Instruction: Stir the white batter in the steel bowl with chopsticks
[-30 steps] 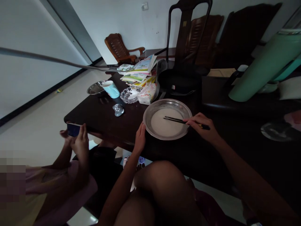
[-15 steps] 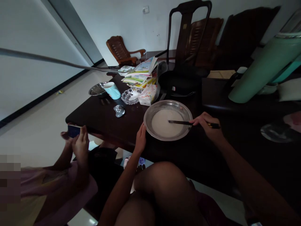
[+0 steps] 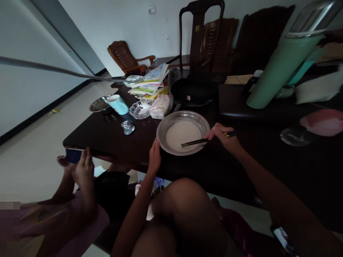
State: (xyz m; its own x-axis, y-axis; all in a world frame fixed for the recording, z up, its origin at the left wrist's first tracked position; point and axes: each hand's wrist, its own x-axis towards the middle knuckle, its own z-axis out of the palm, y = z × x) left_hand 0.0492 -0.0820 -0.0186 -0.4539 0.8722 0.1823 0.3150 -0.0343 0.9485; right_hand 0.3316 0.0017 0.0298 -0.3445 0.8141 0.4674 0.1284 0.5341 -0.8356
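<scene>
A round metal basin (image 3: 162, 126) with pale batter in it stands near the front edge of a dark wooden table (image 3: 112, 134). My right hand (image 3: 224, 137) is closed on a pair of dark chopsticks (image 3: 197, 142), their tips dipped in the batter at the basin's near side. My left hand (image 3: 154, 159) rests against the basin's left rim with the fingers together, pressed to the metal. My bare knee rises below the table edge.
A person at lower left holds a phone (image 3: 73, 155) in both hands. Farther back are a blue mug (image 3: 118, 104), a small metal bowl (image 3: 99, 104), a glass dish (image 3: 138, 108), a stack of booklets (image 3: 149, 82), a black pan (image 3: 195, 91), a green flask (image 3: 278, 66) and wooden chairs (image 3: 201, 39).
The chopstick tips have swept from the basin's middle toward its near edge, tilting as my right hand turned. The view has shifted right, showing a pink dish at the far right.
</scene>
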